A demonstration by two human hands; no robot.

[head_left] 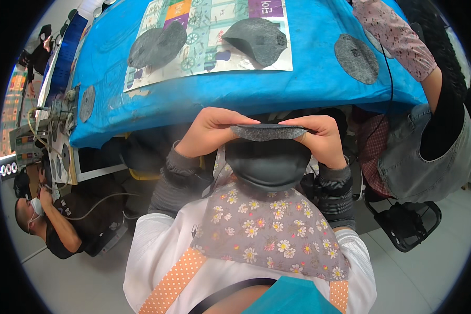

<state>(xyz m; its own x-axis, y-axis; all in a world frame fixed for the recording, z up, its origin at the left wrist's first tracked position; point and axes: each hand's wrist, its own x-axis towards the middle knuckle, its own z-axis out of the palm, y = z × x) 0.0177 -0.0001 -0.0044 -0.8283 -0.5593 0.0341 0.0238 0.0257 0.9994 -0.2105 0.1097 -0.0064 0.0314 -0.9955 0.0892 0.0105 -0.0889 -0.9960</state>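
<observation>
Both hands hold one curved piece in front of my chest, with a smooth black hollow body [267, 166] and a speckled grey felt-like edge [264, 134] folded toward me. My left hand [209, 132] pinches the left end of that edge between thumb and fingers. At the opposite end my right hand [319, 137] grips it the same way, thumb below. Most fingertips are hidden by the piece. Beyond my hands, two similar grey felt pieces, one at the left [157, 47] and one at the right [259, 42], lie on a printed sheet [214, 76].
A blue cover [319, 86] drapes the table, with a flat grey piece [356, 58] at its right. Another person's sleeved arm [397, 39] reaches in there, a dark cable hanging beside it. A black chair [403, 225] stands at right. At left, a masked person [63, 220] works beside equipment.
</observation>
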